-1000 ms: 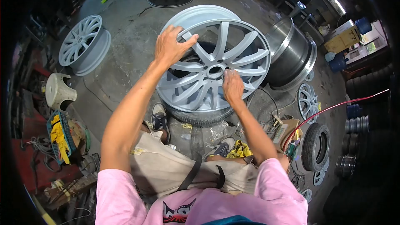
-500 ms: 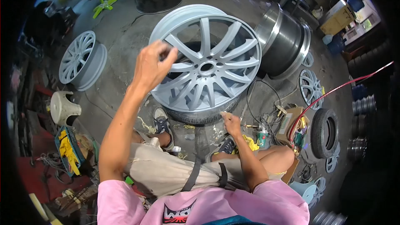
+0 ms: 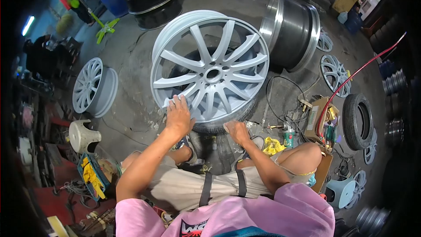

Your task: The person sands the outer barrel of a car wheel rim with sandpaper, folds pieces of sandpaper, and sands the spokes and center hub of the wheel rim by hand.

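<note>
A large grey multi-spoke wheel rim [image 3: 213, 75] lies tilted on a black tire [image 3: 212, 129] in front of me. My left hand [image 3: 178, 116] rests on the lower left edge of the rim, palm down and fingers stretched out. Just below the rim's near edge, beside the tire, is my right hand [image 3: 237, 132]. Its fingers are closed, with a small pale bit showing at the tips that I cannot make out.
A wide dark rim [image 3: 291, 33] stands close behind on the right. Left of me are another grey rim [image 3: 88, 85], a white stool [image 3: 84, 136] and a teal basket [image 3: 97, 173]. A cardboard box [image 3: 316, 118], cables and a loose tire [image 3: 357, 121] lie to the right.
My left hand has come down from above the rim's left side onto its lower left edge, fingers now extended. My right hand stays closed near the tire. The view has shifted slightly.
</note>
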Demonstrator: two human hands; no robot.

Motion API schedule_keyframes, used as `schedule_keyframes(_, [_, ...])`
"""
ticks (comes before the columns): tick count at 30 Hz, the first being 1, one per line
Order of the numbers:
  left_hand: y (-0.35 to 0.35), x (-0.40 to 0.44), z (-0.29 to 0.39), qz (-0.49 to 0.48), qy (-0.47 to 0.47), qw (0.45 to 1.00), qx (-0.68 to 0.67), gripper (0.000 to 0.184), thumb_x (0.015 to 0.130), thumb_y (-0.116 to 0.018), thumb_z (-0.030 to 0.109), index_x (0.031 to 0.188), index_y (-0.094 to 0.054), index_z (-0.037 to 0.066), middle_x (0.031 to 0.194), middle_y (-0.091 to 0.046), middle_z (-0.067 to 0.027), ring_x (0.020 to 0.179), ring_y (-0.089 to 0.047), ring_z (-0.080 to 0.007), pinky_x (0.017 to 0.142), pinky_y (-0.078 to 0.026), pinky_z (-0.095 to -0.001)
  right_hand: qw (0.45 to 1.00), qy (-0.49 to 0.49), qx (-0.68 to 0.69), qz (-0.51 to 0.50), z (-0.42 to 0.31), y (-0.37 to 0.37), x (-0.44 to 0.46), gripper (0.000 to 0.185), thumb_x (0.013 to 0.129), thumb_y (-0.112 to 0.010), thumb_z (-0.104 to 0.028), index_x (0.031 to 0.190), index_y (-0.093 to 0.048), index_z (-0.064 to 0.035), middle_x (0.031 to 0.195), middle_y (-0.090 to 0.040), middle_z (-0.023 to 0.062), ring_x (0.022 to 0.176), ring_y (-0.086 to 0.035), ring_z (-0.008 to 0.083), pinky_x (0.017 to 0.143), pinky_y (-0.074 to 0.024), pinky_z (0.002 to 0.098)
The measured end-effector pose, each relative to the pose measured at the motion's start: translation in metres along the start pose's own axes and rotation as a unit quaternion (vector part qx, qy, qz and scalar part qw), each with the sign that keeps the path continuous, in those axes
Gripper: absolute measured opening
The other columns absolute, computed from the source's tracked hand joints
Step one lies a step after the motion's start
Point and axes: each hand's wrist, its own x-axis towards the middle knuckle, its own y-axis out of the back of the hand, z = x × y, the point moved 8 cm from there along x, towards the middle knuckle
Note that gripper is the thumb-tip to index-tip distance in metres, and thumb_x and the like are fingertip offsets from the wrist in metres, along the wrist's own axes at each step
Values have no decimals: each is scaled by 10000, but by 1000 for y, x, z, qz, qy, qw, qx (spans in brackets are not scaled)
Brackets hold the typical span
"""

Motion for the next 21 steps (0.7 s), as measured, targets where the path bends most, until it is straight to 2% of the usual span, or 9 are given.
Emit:
schedule_keyframes(2, [-6,10,-4,18,0,1000,8,1046,911,-756,475,1558,-259,-181,1543,-355,-430,1402,-451,-574,1178,-396,-564,999,-8,24,38,2,12,4,222,998,-621,-230,977,-771,-68,930,-698,213,869,-680,414,810,-534,497])
schedule_keyframes(4, [-17,23,-20,-29,64,997,18,1065,899,-765,495,1547,-273,-192,1506,-405,-403,1404,-468,-544,1170,-420,-526,996,-15,48,76,9,33,15,234,1015,-599,-212,954,-753,-46,879,-688,190,829,-680,375,784,-534,465])
schedule_keyframes(6, [-8,29,-23,-51,79,996,0,1055,894,-769,512,1528,-317,-200,1446,-471,-375,1391,-489,-530,1141,-456,-499,976,59,-41,204,5,85,39,215,1031,-599,-164,1079,-779,-58,907,-680,193,855,-674,381,782,-525,456])
schedule_keyframes(8, [-12,32,-22,-70,78,994,5,1054,895,-767,516,1505,-330,-223,1404,-511,-404,1350,-526,-532,1102,-485,-508,954,49,-1,297,-37,161,61,211,1026,-622,-123,1145,-780,-48,976,-670,192,907,-668,374,810,-528,452])
schedule_keyframes(12, [9,28,-1,-15,-23,997,73,871,926,-745,488,1448,-490,-162,1404,-546,-383,1303,-579,-494,1071,-508,-496,911,151,-106,369,-72,243,114,213,1026,-628,-124,1150,-748,0,1074,-678,195,943,-662,387,865,-537,465])
schedule_keyframes(14, [42,22,17,-38,-116,980,-160,616,957,-725,437,1303,-672,-69,1330,-634,-332,1242,-634,-442,1036,-523,-470,915,146,-127,354,-67,252,137,220,1025,-630,-133,1163,-744,-4,1103,-685,184,981,-667,378,878,-541,464])
schedule_keyframes(15, [64,18,25,-29,-143,958,-247,419,990,-700,370,1143,-764,-14,1184,-718,-259,1163,-674,-407,982,-538,-455,919,139,-150,338,-65,250,144,228,1025,-632,-142,1176,-740,-9,1133,-692,173,1020,-672,370,890,-545,463])
schedule_keyframes(18, [100,11,42,10,-201,921,-334,375,994,-700,316,1102,-762,-37,1074,-746,-236,1072,-696,-415,935,-545,-472,924,93,-48,369,-52,210,150,237,1009,-648,-151,1191,-733,-25,1183,-696,150,1065,-680,355,907,-559,457])
schedule_keyframes(21, [116,17,47,104,-210,927,-293,283,978,-709,234,1043,-759,-37,1093,-738,-201,1030,-697,-408,910,-554,-447,936,172,-58,303,-78,156,150,261,992,-663,-156,1221,-720,-44,1217,-693,143,1060,-689,349,913,-569,460])
